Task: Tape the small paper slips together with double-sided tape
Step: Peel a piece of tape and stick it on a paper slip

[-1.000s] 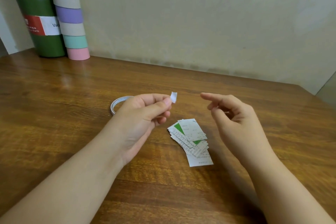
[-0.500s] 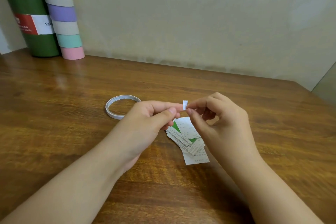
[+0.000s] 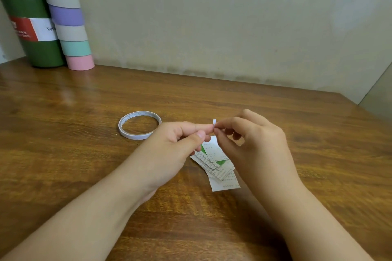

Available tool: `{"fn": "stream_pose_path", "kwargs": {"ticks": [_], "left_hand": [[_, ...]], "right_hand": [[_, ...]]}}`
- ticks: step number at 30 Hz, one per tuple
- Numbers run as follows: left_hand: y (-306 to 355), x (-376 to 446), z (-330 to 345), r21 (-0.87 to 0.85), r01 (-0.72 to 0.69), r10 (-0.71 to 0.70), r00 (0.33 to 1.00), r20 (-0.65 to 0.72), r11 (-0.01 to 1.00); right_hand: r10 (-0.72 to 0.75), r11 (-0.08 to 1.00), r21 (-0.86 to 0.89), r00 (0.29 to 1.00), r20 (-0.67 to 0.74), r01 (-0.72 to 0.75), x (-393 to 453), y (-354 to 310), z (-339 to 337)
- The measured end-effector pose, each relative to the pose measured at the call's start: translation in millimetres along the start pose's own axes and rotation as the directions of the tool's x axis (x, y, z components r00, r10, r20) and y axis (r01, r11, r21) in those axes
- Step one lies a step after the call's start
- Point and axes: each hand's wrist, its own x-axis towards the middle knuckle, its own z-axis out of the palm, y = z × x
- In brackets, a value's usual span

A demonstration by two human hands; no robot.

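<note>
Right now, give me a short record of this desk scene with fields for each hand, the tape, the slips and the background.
left hand: pinches a small white tape piece
right hand: pinches the same piece from the other side
tape roll: flat on the wooden table, left of the hands
paper slips: overlapping pile under the hands
background: green bottle, pastel striped tube

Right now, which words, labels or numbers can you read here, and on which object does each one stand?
"Vac", cut off: white label on the green bottle.
Red part of that label: print too blurred.
Paper slips: print too small.
Tape roll: inner print unreadable.
</note>
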Motion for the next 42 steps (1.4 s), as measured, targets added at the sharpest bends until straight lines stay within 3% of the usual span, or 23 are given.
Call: {"fn": "stream_pose_path", "kwargs": {"ticks": [9,16,23,35,42], "left_hand": [[-1.2,0.0,0.2,0.038,-0.019,0.019,1.0,0.003,0.999],[-1.7,1.5,-0.6,-0.003,-0.038,0.038,0.999,-0.027,0.999],[-1.1,1.9,-1.8,-0.04,-0.027,0.026,0.999,-0.038,0.999],[-3.7,1.1,-1.2,0.026,0.018,-0.019,0.999,0.028,0.999],[-0.2,0.4,0.7,0.018,0.019,-0.019,1.0,0.0,1.0]], "right_hand": [[-0.104,0.975,-0.196,0.994,0.017,0.105,-1.1,0.1,5.5],[-0.003,0.999,0.05,1.0,-0.009,0.003,-1.6,-0.6,2.7],[0.036,0.992,0.122,0.999,0.009,-0.036,0.2,0.1,0.6],[-0.145,0.966,-0.212,0.989,0.028,0.148,-0.6,1.5,5.2],[-0.097,0.978,-0.186,0.995,0.014,0.098,-3.1,-0.8,8.5]]}}
